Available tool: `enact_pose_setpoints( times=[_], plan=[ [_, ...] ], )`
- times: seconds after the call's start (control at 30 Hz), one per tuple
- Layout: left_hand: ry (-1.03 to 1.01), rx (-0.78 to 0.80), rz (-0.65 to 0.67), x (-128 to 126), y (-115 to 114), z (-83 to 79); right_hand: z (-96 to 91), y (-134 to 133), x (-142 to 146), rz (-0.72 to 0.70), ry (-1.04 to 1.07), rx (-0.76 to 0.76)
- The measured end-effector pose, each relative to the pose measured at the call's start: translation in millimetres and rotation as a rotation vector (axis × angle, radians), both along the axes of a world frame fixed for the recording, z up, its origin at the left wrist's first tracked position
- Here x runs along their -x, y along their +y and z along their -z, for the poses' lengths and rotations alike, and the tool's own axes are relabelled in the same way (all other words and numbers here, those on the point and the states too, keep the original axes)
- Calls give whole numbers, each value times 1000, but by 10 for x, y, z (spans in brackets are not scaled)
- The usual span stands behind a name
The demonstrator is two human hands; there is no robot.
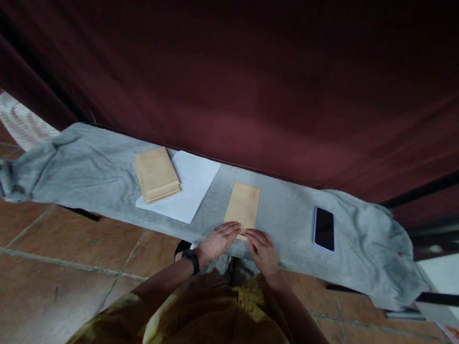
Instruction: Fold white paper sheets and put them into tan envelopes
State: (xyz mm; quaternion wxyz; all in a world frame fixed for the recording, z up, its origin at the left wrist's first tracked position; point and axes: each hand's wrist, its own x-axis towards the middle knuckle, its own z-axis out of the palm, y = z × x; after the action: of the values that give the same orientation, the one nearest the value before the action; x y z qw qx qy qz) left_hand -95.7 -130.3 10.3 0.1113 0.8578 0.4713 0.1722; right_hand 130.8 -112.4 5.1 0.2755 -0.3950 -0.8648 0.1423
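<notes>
A tan paper envelope [242, 205] lies on the grey cloth in front of me, its long sides running away from me and a small reddish print near its far right corner. My left hand [219, 241], with a dark band on the wrist, is closed at the envelope's near left corner, fingers over the paper. At the near right corner my right hand [261, 250] has its fingers bent on the same edge. The fingertips of both hands almost meet at the narrow near end, and they partly hide it.
To the left, a stack of tan envelopes [156, 173] rests partly on white paper sheets [194, 181]. A phone [324, 228] lies on the right. Grey cloth [287, 213] covers the narrow bench, and a dark red curtain [235, 127] hangs behind it.
</notes>
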Motion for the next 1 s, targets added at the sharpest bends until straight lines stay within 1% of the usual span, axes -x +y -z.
enact_pose_setpoints(
  times=[0.23, 0.43, 0.53, 0.63, 0.73, 0.87, 0.93, 1.0],
  plan=[
    [-45, 14, -19, -7, 15, -28, -18, -57, 104, 91, 23, 18],
    [-64, 41, -44, -41, 3, -86, -55, -288, 249, 28, -33, -28],
    [-93, 47, -53, -45, 67, -133, -21, -382, 254, 65, -64, -37],
    [-101, 37, -27, -53, 268, -184, 20, -418, 198, 110, -55, -38],
    [-41, 21, -31, -89, 596, -198, 36, -423, 148, 143, -35, -19],
    [103, 24, -65, -190, 1057, -139, 38, -419, 148, 159, -13, -9],
    [145, 20, -70, -260, 1232, -99, 37, -409, 164, 172, 15, -7],
    [170, 6, -84, -336, 1355, -63, 30, -394, 179, 189, 53, -3]
  ],
)
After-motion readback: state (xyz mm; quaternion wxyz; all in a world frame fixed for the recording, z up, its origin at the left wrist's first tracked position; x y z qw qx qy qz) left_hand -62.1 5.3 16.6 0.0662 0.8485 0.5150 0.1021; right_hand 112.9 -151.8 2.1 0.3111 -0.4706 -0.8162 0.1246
